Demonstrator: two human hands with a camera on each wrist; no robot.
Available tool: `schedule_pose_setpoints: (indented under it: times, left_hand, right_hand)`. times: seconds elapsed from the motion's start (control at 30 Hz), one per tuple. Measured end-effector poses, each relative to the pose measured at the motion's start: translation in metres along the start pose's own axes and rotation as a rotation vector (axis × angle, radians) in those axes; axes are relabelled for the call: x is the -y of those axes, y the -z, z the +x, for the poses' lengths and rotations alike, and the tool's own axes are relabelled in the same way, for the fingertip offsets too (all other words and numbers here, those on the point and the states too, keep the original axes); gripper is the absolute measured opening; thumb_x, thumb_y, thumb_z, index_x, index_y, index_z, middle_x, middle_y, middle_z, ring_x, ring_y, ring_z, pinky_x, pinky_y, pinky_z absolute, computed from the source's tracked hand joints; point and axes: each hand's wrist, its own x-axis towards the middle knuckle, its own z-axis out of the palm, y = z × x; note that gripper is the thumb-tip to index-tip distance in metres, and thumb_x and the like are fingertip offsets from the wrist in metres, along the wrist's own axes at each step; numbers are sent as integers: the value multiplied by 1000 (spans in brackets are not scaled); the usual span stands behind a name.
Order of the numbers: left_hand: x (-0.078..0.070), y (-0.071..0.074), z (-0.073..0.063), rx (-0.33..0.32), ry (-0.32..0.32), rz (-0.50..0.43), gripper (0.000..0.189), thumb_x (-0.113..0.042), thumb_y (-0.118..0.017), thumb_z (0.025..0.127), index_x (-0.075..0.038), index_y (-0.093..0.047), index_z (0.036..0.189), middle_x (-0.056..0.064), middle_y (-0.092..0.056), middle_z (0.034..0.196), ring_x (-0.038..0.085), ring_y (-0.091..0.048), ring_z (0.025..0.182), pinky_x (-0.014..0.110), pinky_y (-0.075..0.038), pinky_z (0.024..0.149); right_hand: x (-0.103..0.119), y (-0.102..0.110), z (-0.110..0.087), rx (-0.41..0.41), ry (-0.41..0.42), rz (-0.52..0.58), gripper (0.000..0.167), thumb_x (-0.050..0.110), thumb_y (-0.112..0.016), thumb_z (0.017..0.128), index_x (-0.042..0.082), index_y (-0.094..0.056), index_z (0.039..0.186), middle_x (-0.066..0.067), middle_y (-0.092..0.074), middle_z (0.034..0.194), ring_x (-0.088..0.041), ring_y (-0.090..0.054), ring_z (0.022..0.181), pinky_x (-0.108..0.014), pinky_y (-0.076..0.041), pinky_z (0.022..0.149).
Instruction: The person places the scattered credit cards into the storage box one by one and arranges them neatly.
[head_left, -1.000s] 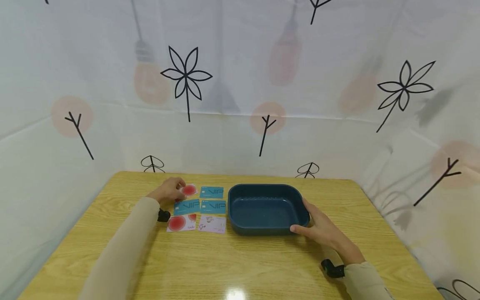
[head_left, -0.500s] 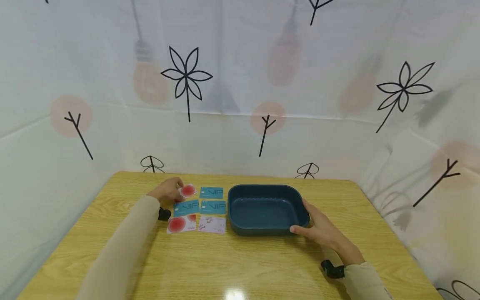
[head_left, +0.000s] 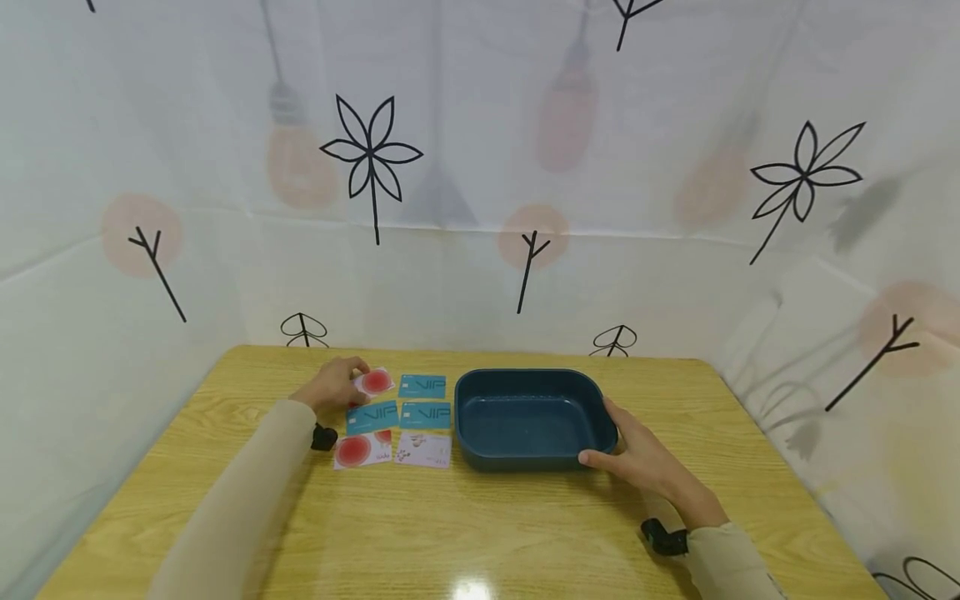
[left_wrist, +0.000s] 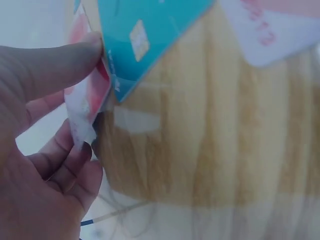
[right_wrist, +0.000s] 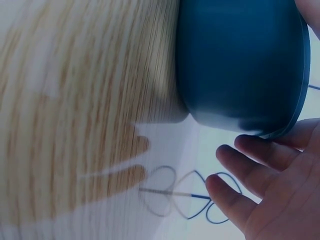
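In the head view my left hand (head_left: 333, 385) is at the far left card of a small group lying on the table. It pinches that red-and-white card (head_left: 375, 382) between thumb and fingers; in the left wrist view the card (left_wrist: 82, 105) is tilted up on edge, beside a teal card (left_wrist: 145, 40). My right hand (head_left: 645, 458) holds the right end of a dark blue rectangular dish (head_left: 532, 425), thumb on the front rim. From the right wrist, the dish's wall (right_wrist: 240, 60) shows, with several fingers spread below it.
Beside the held card lie teal VIP cards (head_left: 425, 415), another red-circle card (head_left: 363, 450) and a pale flowered card (head_left: 422, 450). The dish stands just right of them. A patterned white cloth (head_left: 450, 283) hangs behind the wooden table (head_left: 465, 533).
The red-and-white card in my left hand has shifted slightly left and tilted up. My right hand and the dish stay where they were.
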Motion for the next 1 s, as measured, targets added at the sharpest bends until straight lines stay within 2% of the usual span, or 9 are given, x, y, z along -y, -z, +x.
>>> schedule_pose_setpoints:
  times: [0.17, 0.3, 0.47, 0.63, 0.87, 1.0]
  left_hand:
    - [-1, 0, -1, -14, -61, 28, 49, -11, -74, 81, -1, -55, 125, 18, -53, 112, 29, -48, 96, 43, -45, 85]
    - [-3, 0, 0, -20, -89, 64, 51, -11, -73, 82, 2, -55, 127, 22, -49, 118, 30, -45, 98, 45, -43, 88]
    - [-5, 0, 1, -10, -61, 58, 53, -16, -74, 83, 1, -54, 130, 23, -43, 128, 33, -42, 107, 49, -40, 96]
    - [-5, -1, 0, -13, -41, 71, 58, -21, -75, 83, 0, -53, 132, 24, -40, 129, 34, -43, 107, 50, -40, 96]
    - [-7, -1, -1, -34, -53, 124, 55, -22, -76, 81, -4, -54, 128, 22, -44, 124, 32, -47, 101, 49, -42, 93]
    - [-10, -3, -3, -41, -70, 145, 54, -22, -76, 80, -5, -55, 127, 22, -44, 125, 33, -47, 103, 50, -41, 95]
  right_hand:
    - [1, -1, 1, -1, 1, 4, 103, 52, -67, 84, 2, -9, 153, -26, -14, 154, -49, -21, 136, -66, -29, 98]
    - [3, -1, 2, -9, 4, 1, 103, 50, -68, 84, 0, -9, 152, -27, -15, 154, -49, -21, 136, -65, -28, 99]
    - [4, -1, 2, -11, 0, -2, 104, 53, -67, 83, 0, -10, 152, -27, -14, 154, -49, -21, 136, -65, -28, 99]
    - [4, -1, 2, -2, 0, 8, 106, 55, -66, 83, -1, -8, 152, -27, -13, 154, -48, -22, 136, -64, -29, 99]
    - [3, -1, 1, -7, 5, 12, 107, 56, -67, 82, -1, -9, 152, -25, -13, 155, -47, -23, 136, -63, -29, 100]
    - [1, -1, 1, -6, 9, 5, 108, 57, -66, 82, -1, -9, 152, -25, -13, 155, -47, -20, 137, -63, -28, 101]
